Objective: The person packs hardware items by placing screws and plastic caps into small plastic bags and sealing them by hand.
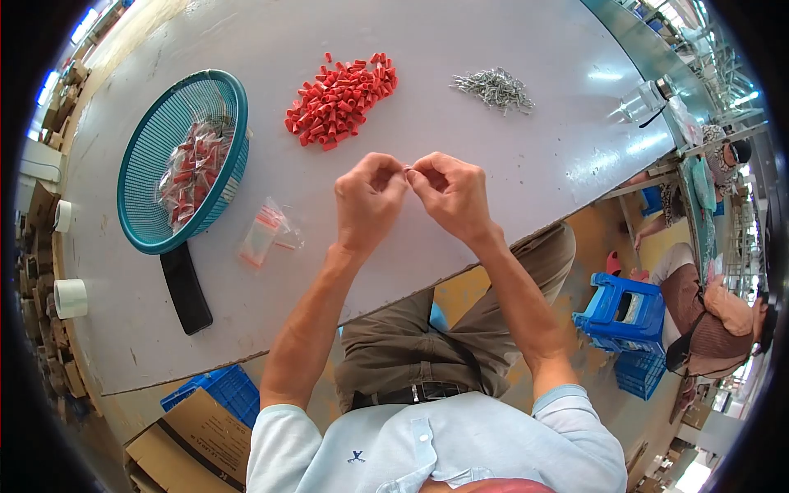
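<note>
My left hand (371,197) and my right hand (450,193) meet above the table, fingertips pinched together. Between them is something tiny that I cannot make out, mostly hidden by the fingers. Beyond my left hand lies a heap of red plastic caps (341,99). Farther right is a small pile of silvery screws (495,89). Small clear zip bags with red edges (261,238) rest on the table to the left of my left wrist. A teal plastic basket (238,156) holds several filled clear bags (196,177) with red pieces inside.
A black phone (186,292) lies by the basket, partly under its rim. Tape rolls (71,298) sit at the left edge, a glass jar (641,103) at the far right. Below the table are a cardboard box (189,444) and blue crate (222,394). People sit at right near a blue stool (625,312).
</note>
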Action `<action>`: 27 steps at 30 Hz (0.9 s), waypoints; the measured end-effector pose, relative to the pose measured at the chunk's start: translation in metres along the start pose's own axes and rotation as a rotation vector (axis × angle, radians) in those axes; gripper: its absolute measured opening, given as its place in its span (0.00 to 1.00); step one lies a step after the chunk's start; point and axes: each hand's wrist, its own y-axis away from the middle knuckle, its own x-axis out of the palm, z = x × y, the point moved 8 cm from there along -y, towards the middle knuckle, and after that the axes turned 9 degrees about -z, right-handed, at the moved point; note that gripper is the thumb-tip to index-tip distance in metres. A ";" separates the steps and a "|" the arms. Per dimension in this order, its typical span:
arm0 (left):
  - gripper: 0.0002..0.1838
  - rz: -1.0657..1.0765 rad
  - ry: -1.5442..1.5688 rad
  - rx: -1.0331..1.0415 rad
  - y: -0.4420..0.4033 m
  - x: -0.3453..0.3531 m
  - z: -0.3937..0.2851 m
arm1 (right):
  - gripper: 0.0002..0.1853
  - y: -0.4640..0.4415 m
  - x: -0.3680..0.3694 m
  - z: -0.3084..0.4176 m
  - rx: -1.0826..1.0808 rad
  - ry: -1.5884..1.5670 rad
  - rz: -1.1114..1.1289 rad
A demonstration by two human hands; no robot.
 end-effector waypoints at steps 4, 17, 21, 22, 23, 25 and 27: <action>0.04 0.061 0.316 -0.373 -0.005 -0.006 0.023 | 0.06 -0.009 -0.021 -0.001 -0.056 -0.122 -0.081; 0.11 0.094 0.259 -0.302 -0.006 -0.004 0.021 | 0.04 -0.007 -0.019 0.002 -0.080 -0.163 0.044; 0.13 0.023 0.312 -0.228 -0.004 -0.001 0.014 | 0.06 -0.001 -0.017 -0.008 -0.051 -0.018 -0.004; 0.12 0.040 0.341 -0.252 -0.004 0.002 0.014 | 0.06 0.000 -0.017 -0.010 -0.048 -0.020 -0.010; 0.12 0.045 0.337 -0.250 -0.004 0.001 0.012 | 0.06 0.000 -0.018 -0.012 -0.014 -0.051 -0.031; 0.12 0.158 0.254 -0.250 0.001 0.006 0.005 | 0.06 -0.001 -0.017 -0.016 0.023 -0.077 -0.054; 0.11 0.196 0.256 -0.227 0.002 0.008 0.004 | 0.05 -0.001 -0.017 -0.013 -0.037 -0.185 -0.073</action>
